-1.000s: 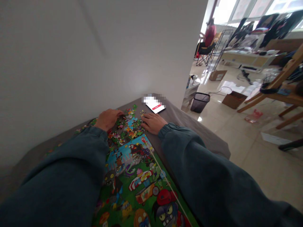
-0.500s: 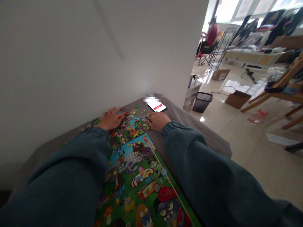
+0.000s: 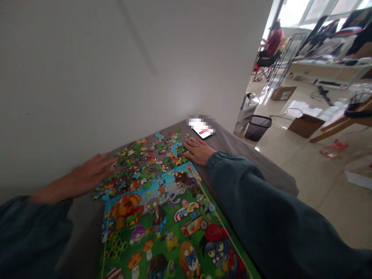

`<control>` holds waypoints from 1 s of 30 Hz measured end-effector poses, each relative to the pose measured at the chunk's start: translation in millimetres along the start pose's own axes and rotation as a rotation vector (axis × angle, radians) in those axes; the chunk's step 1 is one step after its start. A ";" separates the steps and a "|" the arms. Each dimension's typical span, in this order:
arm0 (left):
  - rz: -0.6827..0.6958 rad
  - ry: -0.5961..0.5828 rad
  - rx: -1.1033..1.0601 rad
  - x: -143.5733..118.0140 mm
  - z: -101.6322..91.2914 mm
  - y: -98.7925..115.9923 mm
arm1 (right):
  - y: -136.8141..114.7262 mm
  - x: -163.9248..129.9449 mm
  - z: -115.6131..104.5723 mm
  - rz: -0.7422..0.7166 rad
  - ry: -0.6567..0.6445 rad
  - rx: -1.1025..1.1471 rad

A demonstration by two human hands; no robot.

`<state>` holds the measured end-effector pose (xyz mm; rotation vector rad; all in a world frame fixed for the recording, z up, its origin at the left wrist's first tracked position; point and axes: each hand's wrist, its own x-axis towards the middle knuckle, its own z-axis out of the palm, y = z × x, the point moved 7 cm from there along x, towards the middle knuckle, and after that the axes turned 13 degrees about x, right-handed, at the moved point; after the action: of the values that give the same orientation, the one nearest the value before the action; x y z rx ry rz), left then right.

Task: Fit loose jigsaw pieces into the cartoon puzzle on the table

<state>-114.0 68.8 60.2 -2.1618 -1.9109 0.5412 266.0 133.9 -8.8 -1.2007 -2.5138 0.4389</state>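
Observation:
Loose jigsaw puzzle pieces (image 3: 145, 159) lie in a spread pile on the grey cloth, between my two hands. My left hand (image 3: 90, 172), slightly blurred, is at the pile's left edge with its fingers stretched out and apart. At the right edge my right hand (image 3: 200, 151) rests flat, its fingers extended beside the pieces; nothing shows in its grip. Nearer to me lies a cartoon puzzle picture board (image 3: 162, 228), green with a blue top edge and printed with plants and zombies. Its far edge touches or nearly touches the pile.
A phone (image 3: 202, 130) with a lit screen lies past my right hand. The grey-covered table (image 3: 261, 174) meets a white wall (image 3: 87, 69). Beyond it on the floor stand a mesh bin (image 3: 258, 127) and a cardboard box (image 3: 306, 125). A seated person (image 3: 274, 40) is far back.
My left hand has swung left, away from the top of the pile, uncovering more pieces and the board's left side. My right hand stays beside the pieces. The view has shifted slightly left.

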 end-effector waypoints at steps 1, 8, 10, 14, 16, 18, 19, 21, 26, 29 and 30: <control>-0.011 0.019 -0.037 -17.3 9.7 4.2 | -1.8 -0.8 -0.8 0.011 0.021 -0.009; 0.038 0.146 -0.180 -91.9 36.2 99.6 | -63.1 -16.7 -9.5 -0.262 0.000 0.045; -0.006 0.142 -0.182 -96.3 35.6 107.9 | -78.2 -21.9 -5.9 -0.310 -0.056 0.055; -0.051 0.150 -0.161 -96.2 31.5 107.4 | -88.9 -27.0 0.5 -0.313 -0.105 0.081; -0.062 0.148 -0.150 -95.2 30.5 107.0 | -88.7 -27.5 2.0 -0.311 -0.112 0.093; -0.066 0.145 -0.144 -94.2 30.4 108.1 | -87.2 -27.6 2.8 -0.312 -0.114 0.099; -0.067 0.150 -0.144 -93.8 30.4 108.8 | -86.3 -27.7 3.3 -0.312 -0.115 0.098; -0.065 0.173 -0.146 -93.2 30.2 110.1 | -84.3 -28.3 4.4 -0.304 -0.114 0.082; -0.064 0.206 -0.157 -92.8 32.0 111.6 | -88.4 -33.7 6.2 -0.346 -0.072 0.015; -0.051 0.228 -0.158 -93.4 32.2 112.2 | -92.2 -35.9 9.1 -0.366 -0.087 0.005; -0.048 0.236 -0.147 -93.6 32.4 112.0 | -92.2 -35.7 9.9 -0.358 -0.096 0.011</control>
<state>-33.8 -42.0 -0.1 -2.1483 -1.9192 0.1320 219.6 49.2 14.2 -0.7153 -2.7270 0.4249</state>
